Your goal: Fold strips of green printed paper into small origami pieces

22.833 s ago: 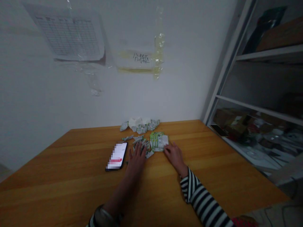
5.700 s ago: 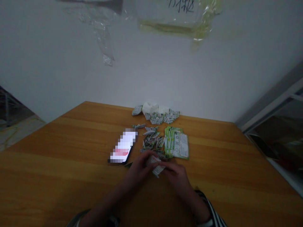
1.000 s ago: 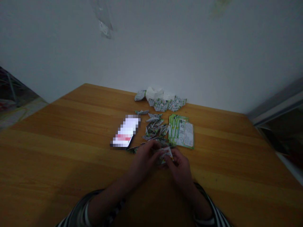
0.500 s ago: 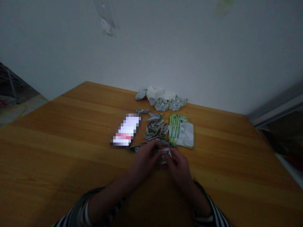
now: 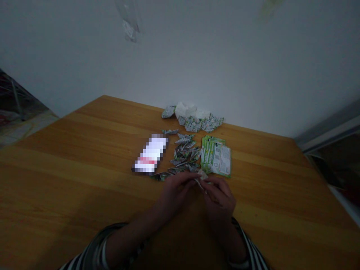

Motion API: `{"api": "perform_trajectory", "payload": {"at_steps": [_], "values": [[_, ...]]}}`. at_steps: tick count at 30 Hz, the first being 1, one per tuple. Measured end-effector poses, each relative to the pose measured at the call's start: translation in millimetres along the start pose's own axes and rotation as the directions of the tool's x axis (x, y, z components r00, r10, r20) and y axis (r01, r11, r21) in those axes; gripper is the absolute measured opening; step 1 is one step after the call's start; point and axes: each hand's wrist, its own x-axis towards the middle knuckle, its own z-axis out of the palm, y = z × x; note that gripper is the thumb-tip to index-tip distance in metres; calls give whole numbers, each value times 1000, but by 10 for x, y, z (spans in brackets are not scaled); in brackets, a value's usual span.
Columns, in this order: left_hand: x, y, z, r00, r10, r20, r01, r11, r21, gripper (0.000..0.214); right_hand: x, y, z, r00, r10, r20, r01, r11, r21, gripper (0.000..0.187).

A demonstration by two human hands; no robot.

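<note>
Between my hands is a small folded piece of printed paper (image 5: 203,174), pale with dark marks; most of it is hidden by fingers. My left hand (image 5: 177,189) pinches its left side between thumb and fingers. From the right, my right hand (image 5: 221,197) is closed on the other side, fingers curled. Just beyond my hands lie several folded paper pieces (image 5: 184,152) with grey and green print, in a loose column. To their right is a stack of flat green and white printed sheets (image 5: 221,157).
A phone with a lit, blurred screen (image 5: 152,153) lies left of the folded pieces. Against the wall sit crumpled white tissue (image 5: 185,110) and larger folded paper shapes (image 5: 194,123). The wooden table (image 5: 84,150) meets the wall behind. A clear plastic bag (image 5: 129,30) hangs on the wall.
My right hand has turned and shifted slightly right, its fingers now more curled. The folded paper between my hands has tilted and moved up a little. The things on the table stay put.
</note>
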Motion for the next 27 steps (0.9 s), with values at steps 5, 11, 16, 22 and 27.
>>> {"api": "perform_trajectory", "payload": {"at_steps": [5, 11, 16, 22, 27], "values": [[52, -58, -35, 999, -6, 50, 10, 995, -96, 26, 59, 8, -35, 999, -45, 6, 45, 998, -34, 33], [74, -38, -56, 978, -201, 55, 208, 949, -235, 20, 72, 59, 14, 998, 55, 23, -57, 995, 80, 36], [56, 15, -35, 946, -323, 28, 320, 918, -235, 15, 65, 102, 50, 983, 172, 60, -182, 938, 296, 30], [42, -2, 1, 938, -346, -30, 325, 905, -274, 9, 69, 97, 97, 962, 271, 20, -253, 866, 432, 23], [47, 21, -27, 961, -274, 32, 274, 934, -228, 10, 83, 153, 91, 944, 324, 66, -316, 824, 470, 17]]}}
